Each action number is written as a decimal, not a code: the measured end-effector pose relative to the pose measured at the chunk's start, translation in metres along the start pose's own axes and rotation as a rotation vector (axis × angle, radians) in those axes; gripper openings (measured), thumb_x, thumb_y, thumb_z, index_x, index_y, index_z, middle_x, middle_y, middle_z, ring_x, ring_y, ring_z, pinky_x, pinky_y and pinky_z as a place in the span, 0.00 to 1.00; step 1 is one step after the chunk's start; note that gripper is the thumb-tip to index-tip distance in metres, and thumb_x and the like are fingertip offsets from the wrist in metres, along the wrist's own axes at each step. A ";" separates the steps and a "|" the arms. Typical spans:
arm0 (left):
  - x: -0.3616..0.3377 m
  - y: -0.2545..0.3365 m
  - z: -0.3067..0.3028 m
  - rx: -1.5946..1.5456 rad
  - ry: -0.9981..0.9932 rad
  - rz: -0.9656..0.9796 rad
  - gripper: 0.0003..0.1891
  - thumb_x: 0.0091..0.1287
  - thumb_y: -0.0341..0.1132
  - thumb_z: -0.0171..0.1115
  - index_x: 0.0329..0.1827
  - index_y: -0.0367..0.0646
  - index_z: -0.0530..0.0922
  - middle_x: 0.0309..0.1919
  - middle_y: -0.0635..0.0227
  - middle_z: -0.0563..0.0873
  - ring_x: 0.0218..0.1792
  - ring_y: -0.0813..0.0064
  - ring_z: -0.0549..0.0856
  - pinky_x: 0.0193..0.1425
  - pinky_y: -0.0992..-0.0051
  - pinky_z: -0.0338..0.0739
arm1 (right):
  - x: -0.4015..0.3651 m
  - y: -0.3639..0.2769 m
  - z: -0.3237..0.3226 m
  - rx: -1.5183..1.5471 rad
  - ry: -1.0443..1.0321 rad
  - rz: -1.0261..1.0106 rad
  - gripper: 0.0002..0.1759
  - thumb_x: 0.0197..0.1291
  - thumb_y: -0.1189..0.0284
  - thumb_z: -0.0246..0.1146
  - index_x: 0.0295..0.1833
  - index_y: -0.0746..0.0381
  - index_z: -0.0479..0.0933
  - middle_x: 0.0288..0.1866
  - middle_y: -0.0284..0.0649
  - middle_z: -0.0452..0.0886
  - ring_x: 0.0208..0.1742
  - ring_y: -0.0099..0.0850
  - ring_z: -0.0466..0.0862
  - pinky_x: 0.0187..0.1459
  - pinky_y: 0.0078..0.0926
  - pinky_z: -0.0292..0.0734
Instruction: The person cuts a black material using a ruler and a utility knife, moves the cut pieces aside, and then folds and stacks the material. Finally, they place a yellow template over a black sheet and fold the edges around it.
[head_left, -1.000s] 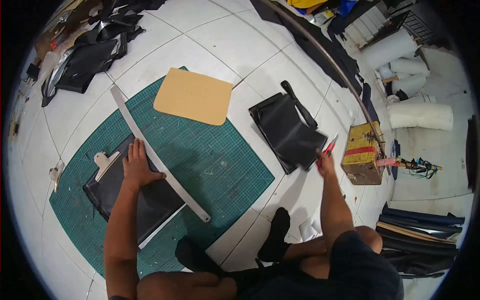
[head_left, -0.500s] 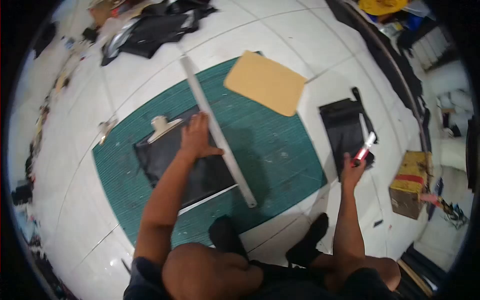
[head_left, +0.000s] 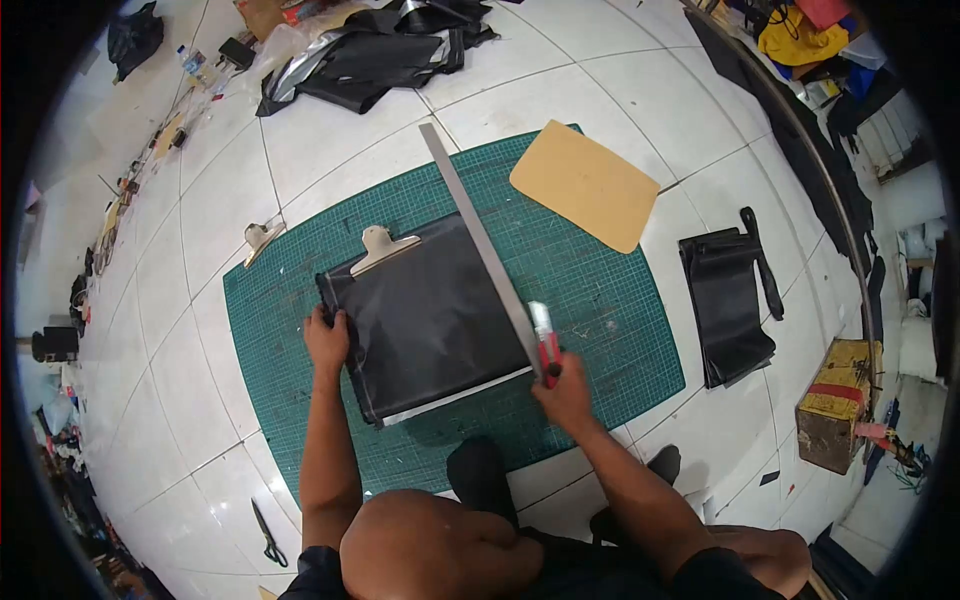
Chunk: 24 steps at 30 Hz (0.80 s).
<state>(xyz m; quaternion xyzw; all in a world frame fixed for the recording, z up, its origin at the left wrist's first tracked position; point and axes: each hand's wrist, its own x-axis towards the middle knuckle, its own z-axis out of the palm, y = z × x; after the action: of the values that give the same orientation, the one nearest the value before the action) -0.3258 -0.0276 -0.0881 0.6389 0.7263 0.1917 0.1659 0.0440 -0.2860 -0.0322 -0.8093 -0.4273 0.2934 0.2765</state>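
A black sheet of material with a white lower edge lies on the green cutting mat. A metal clip grips its upper left edge. My left hand is at the sheet's left edge, fingers bent onto it. A long metal ruler lies along the sheet's right side. In my right hand is a red cutter, held upright by the ruler's lower end; the fingers also seem to touch that end. A tan board rests at the mat's upper right.
Folded black pieces lie on the tiles right of the mat, near a yellow box. Another clip is at the mat's upper left corner. Scissors lie lower left. Black scraps are at the top.
My left hand has moved from beside the ruler to the sheet's left edge. My right hand has brought the cutter from the folded black pieces to the ruler's lower end. The view has shifted.
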 end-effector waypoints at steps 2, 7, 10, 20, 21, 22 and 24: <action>-0.002 -0.004 0.002 -0.084 -0.039 -0.008 0.28 0.69 0.40 0.68 0.65 0.27 0.78 0.57 0.38 0.83 0.60 0.40 0.82 0.67 0.53 0.76 | 0.010 0.006 -0.021 0.042 0.067 0.037 0.25 0.50 0.74 0.74 0.50 0.66 0.71 0.48 0.50 0.76 0.48 0.51 0.81 0.50 0.46 0.77; -0.012 0.021 -0.001 -0.114 0.011 -0.038 0.26 0.70 0.40 0.67 0.63 0.25 0.79 0.58 0.35 0.85 0.60 0.40 0.84 0.66 0.56 0.77 | 0.022 0.039 -0.077 0.010 0.189 0.064 0.21 0.49 0.75 0.70 0.47 0.67 0.70 0.43 0.49 0.73 0.43 0.47 0.78 0.49 0.43 0.74; -0.019 0.031 0.015 -0.272 -0.075 -0.074 0.27 0.70 0.41 0.68 0.63 0.25 0.79 0.57 0.36 0.85 0.60 0.41 0.85 0.66 0.57 0.78 | 0.020 0.063 -0.094 -0.039 0.246 0.047 0.20 0.49 0.74 0.70 0.46 0.67 0.70 0.41 0.48 0.72 0.41 0.46 0.77 0.47 0.43 0.73; -0.029 0.115 0.041 -0.398 -0.219 -0.002 0.28 0.69 0.41 0.73 0.64 0.29 0.78 0.41 0.59 0.86 0.39 0.69 0.83 0.47 0.68 0.79 | -0.003 0.037 -0.049 0.107 0.260 0.068 0.21 0.50 0.74 0.71 0.46 0.66 0.68 0.43 0.48 0.71 0.44 0.46 0.75 0.48 0.45 0.72; -0.032 0.117 0.040 -0.424 -0.205 -0.017 0.28 0.69 0.40 0.73 0.66 0.30 0.77 0.41 0.62 0.84 0.40 0.70 0.82 0.48 0.69 0.79 | -0.004 0.038 -0.045 0.098 0.266 0.038 0.21 0.50 0.75 0.70 0.46 0.66 0.68 0.44 0.49 0.71 0.44 0.46 0.75 0.48 0.45 0.71; -0.034 0.118 0.040 -0.449 -0.191 -0.037 0.29 0.69 0.40 0.73 0.67 0.32 0.77 0.40 0.64 0.83 0.41 0.71 0.81 0.49 0.70 0.78 | -0.005 0.041 -0.043 0.065 0.256 0.054 0.21 0.50 0.74 0.71 0.46 0.66 0.69 0.43 0.49 0.71 0.44 0.46 0.75 0.49 0.45 0.72; -0.033 0.116 0.039 -0.512 -0.205 -0.039 0.31 0.69 0.41 0.74 0.70 0.34 0.75 0.42 0.65 0.81 0.42 0.72 0.80 0.50 0.71 0.78 | -0.005 0.045 -0.037 0.003 0.226 0.084 0.22 0.50 0.74 0.72 0.48 0.66 0.70 0.42 0.49 0.72 0.44 0.46 0.75 0.50 0.44 0.73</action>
<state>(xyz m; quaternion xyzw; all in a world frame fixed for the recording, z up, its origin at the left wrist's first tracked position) -0.2020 -0.0444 -0.0652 0.5780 0.6459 0.3000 0.3984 0.0923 -0.3197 -0.0374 -0.8540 -0.3588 0.2119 0.3115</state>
